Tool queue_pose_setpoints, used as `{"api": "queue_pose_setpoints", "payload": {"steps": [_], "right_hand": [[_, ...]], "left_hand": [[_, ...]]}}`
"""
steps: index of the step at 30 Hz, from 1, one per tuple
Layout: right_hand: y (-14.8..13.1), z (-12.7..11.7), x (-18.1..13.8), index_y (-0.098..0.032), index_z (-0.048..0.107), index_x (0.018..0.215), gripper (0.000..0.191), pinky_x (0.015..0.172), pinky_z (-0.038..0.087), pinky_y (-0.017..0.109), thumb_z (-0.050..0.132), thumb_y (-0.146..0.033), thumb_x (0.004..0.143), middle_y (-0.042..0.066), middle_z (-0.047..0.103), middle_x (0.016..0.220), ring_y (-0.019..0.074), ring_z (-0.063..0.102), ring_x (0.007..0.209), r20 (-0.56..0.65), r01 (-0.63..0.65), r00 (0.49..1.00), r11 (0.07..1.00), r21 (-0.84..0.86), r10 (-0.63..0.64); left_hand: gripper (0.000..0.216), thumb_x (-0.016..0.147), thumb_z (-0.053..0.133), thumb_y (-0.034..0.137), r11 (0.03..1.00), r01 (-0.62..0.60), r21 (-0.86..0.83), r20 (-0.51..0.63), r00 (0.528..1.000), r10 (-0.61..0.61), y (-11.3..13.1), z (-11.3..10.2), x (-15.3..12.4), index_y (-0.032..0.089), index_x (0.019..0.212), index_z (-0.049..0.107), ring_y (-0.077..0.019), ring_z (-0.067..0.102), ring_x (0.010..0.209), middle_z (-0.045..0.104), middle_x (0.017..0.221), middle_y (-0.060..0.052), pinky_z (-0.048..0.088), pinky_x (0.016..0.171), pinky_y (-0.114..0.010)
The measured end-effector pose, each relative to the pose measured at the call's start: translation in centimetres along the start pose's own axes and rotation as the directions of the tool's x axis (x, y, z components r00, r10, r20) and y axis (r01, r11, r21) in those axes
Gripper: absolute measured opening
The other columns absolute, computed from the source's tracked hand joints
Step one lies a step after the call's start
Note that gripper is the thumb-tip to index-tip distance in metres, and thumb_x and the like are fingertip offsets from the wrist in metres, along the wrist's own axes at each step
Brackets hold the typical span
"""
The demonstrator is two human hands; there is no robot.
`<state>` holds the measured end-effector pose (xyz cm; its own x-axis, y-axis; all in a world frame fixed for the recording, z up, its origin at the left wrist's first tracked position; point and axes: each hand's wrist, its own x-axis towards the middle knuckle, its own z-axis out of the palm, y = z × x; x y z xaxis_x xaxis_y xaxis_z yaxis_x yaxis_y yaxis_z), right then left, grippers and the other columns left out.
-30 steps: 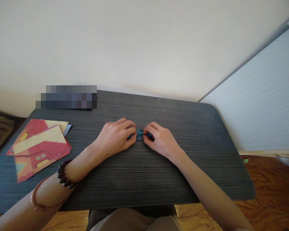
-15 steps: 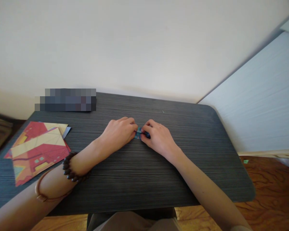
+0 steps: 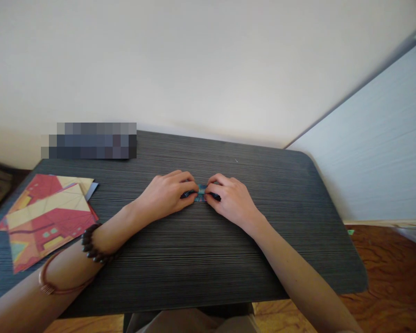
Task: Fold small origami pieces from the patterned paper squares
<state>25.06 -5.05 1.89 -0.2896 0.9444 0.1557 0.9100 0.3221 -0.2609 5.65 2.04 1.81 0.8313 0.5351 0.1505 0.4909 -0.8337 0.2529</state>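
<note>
A small folded piece of blue patterned paper (image 3: 201,193) lies on the dark wood-grain table (image 3: 201,259), near its middle. My left hand (image 3: 166,194) pinches its left end with curled fingers. My right hand (image 3: 230,198) pinches its right end the same way. Only a short strip of the paper shows between the two sets of fingertips; the rest is hidden under them. A dark bead bracelet and a thin reddish band sit on my left wrist.
A stack of red, orange and cream patterned paper sheets (image 3: 45,217) lies at the table's left side. A blurred dark object (image 3: 90,140) rests at the back left edge. A pale wall runs behind the table, a light panel stands at right, wooden floor below.
Both hands stay pinched on the paper. They drew closer together half a second ago and have since eased apart slightly, showing a bit more of the blue strip.
</note>
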Motion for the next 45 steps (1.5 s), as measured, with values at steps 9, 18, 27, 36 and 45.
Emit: {"api": "queue_pose_setpoints", "payload": {"steps": [9, 18, 27, 36, 45], "right_hand": [[-0.1, 0.3, 0.0, -0.022, 0.069, 0.090, 0.017, 0.074, 0.041, 0.031, 0.053, -0.025, 0.088, 0.001, 0.063, 0.104, 0.0148, 0.059, 0.083, -0.013, -0.010, 1.000, 0.997, 0.078, 0.011], [0.1, 0.3, 0.1, -0.022, 0.071, 0.085, 0.014, 0.075, 0.042, 0.031, 0.057, -0.024, 0.086, 0.001, 0.065, 0.098, 0.0145, 0.060, 0.083, -0.011, -0.050, 0.999, 0.989, 0.142, 0.052], [1.7, 0.3, 0.0, -0.024, 0.071, 0.097, 0.019, 0.079, 0.047, 0.031, 0.057, -0.032, 0.087, 0.003, 0.063, 0.101, 0.0141, 0.060, 0.085, -0.019, 0.011, 1.000, 0.958, 0.286, -0.006], [2.7, 0.3, 0.0, -0.025, 0.065, 0.110, 0.024, 0.081, 0.049, 0.030, 0.056, -0.031, 0.088, 0.004, 0.062, 0.106, 0.0146, 0.061, 0.088, -0.013, 0.127, 0.991, 0.926, 0.354, -0.131], [4.3, 0.3, 0.1, -0.022, 0.068, 0.097, 0.027, 0.071, 0.050, 0.025, 0.072, -0.036, 0.075, 0.000, 0.071, 0.083, 0.0118, 0.064, 0.070, -0.015, -0.008, 1.000, 0.828, 0.561, 0.020]], "left_hand": [[0.018, 0.086, 0.052, 0.031, 0.997, 0.072, 0.003, -0.007, 0.997, -0.072, 0.7, 0.1, 0.0, 0.025, 0.093, 0.068, -0.0183, 0.058, 0.089, 0.063, 0.099, -0.002, 0.047, 0.073, -0.028], [0.021, 0.086, 0.054, 0.036, 0.983, -0.009, -0.184, 0.010, 1.000, 0.011, -0.7, -0.1, 0.0, 0.024, 0.098, 0.067, -0.0170, 0.060, 0.091, 0.062, 0.103, -0.003, 0.047, 0.080, -0.028], [0.022, 0.084, 0.060, 0.039, 0.845, -0.040, -0.533, -0.082, 0.997, -0.004, -3.8, 0.3, -1.0, 0.022, 0.091, 0.072, -0.0142, 0.064, 0.078, 0.069, 0.090, -0.005, 0.051, 0.070, -0.023], [0.019, 0.084, 0.060, 0.035, 0.852, -0.035, -0.522, -0.127, 0.991, -0.037, -3.1, 0.4, -0.9, 0.023, 0.091, 0.073, -0.0131, 0.064, 0.075, 0.069, 0.090, -0.004, 0.050, 0.066, -0.022], [0.018, 0.086, 0.057, 0.033, 0.871, -0.046, -0.490, -0.160, 0.986, -0.038, -3.1, 0.1, -1.2, 0.022, 0.091, 0.072, -0.0138, 0.064, 0.079, 0.070, 0.090, -0.003, 0.051, 0.071, -0.023]]}}
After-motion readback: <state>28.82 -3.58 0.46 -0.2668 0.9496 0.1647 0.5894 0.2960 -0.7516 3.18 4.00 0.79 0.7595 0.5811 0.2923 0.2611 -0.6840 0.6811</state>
